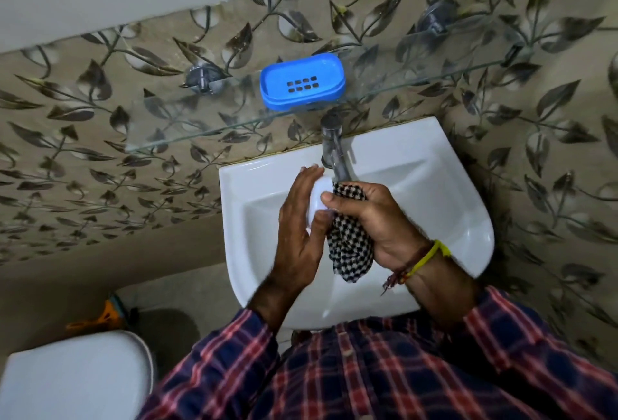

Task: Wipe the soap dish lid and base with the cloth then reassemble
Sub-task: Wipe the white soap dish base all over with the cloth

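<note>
Left hand (pixel 297 219): curled around a white lid (pixel 317 197), fingers behind it, thumb at its lower edge; held above the basin.
Right hand (pixel 371 219): closed on a bunched black-and-white checked cloth (pixel 349 245), thumb pressing on the lid's face; loose end of the cloth hanging below the palm.
Lid: upright on its long edge between both hands, mostly covered by them; top corner just beside the tap spout.
Tap (pixel 334 148): directly above the hands, spout end touching or nearly touching the cloth; cannot tell which.
Sink (pixel 434 192): white, open bowl to the right of the hands and in front of them; rim well apart from the hands on both sides.
Blue base (pixel 302 85): on the glass shelf (pixel 207 128) above the tap, open side up, slotted drain visible; near the shelf's front edge, bare glass left and right of it.
Wall (pixel 83 138): leaf-patterned tiles behind the shelf.
Toilet (pixel 73 379): white, lower left, well apart from the sink.
Sleeves (pixel 501 326): plaid; yellow band at the right wrist.
</note>
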Motion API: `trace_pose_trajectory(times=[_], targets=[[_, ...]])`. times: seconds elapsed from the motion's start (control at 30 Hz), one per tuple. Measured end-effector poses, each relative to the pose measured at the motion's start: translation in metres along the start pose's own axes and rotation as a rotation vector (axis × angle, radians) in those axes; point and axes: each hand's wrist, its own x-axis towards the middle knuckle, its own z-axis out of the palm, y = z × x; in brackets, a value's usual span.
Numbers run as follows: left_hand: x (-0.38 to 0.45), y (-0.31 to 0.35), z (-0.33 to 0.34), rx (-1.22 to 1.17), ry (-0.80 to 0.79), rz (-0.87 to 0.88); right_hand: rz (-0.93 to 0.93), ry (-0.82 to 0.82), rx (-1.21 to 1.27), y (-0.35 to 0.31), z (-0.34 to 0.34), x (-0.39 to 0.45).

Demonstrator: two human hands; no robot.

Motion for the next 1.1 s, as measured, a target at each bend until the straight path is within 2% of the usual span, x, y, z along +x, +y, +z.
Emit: trace_pose_trajectory(times=[0.1,0.27,0.43,0.47,0.57,0.7,0.87,0.97,1.0,1.1], targets=[[0.013,0.007,0.004,-0.176,0.083,-0.044,-0.017,-0.031,0.070,0.001,0.007,0.002],[0.017,0.010,-0.008,-0.436,0.119,-0.199,-0.098,-0.157,-0.159,0.004,0.010,-0.005],[0.014,0.013,0.000,-0.588,0.102,-0.320,-0.172,0.079,-0.179,0.004,0.021,0.001],[0.017,0.011,-0.002,-0.591,0.106,-0.328,-0.236,0.072,-0.299,0.006,0.022,0.001],[0.023,0.012,-0.009,-0.622,0.098,-0.348,-0.421,-0.087,-0.723,-0.001,0.020,0.001],[0.028,0.017,-0.002,-0.647,0.115,-0.387,-0.467,0.051,-0.673,-0.006,0.021,0.010],[0.030,0.014,-0.004,-0.666,0.112,-0.496,-0.425,-0.172,-0.791,-0.011,0.013,0.011],[0.031,0.019,0.002,-0.709,0.123,-0.565,-0.455,-0.112,-0.779,-0.012,0.015,0.015],[0.036,0.020,-0.001,-0.702,0.152,-0.583,-0.471,-0.109,-0.821,-0.011,0.015,0.015],[0.047,0.023,-0.011,-0.714,0.226,-0.638,-0.470,-0.241,-1.074,-0.001,0.008,0.014]])
